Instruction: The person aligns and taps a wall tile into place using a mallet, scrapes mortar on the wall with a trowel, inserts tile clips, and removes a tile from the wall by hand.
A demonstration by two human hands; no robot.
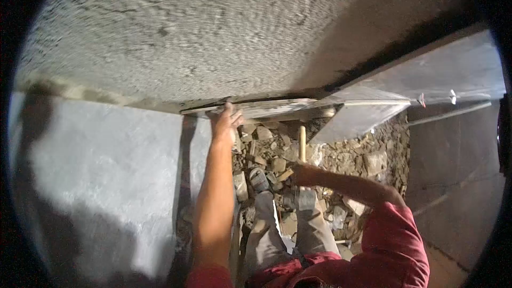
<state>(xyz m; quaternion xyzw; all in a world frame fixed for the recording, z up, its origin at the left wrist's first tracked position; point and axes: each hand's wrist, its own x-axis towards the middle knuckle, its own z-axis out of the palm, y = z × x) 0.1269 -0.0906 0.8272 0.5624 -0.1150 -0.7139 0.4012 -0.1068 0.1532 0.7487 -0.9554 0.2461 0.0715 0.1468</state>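
My left hand (226,124) reaches forward, fingers resting on the edge of a thin grey slab (266,108) that lies along the foot of a rough plastered wall (186,32). My right hand (305,174) is closed around a pale wooden tool handle (302,141) that sticks up from the fist. The tool's head is hidden. Both arms come out of red sleeves.
Broken stones and rubble (346,160) cover the ground between my legs in grey trousers and a sandalled foot (260,179). A large smooth grey slab (106,170) lies at the left, another (458,181) at the right. A tilted slab (362,117) and a thin pipe (450,113) sit at the upper right.
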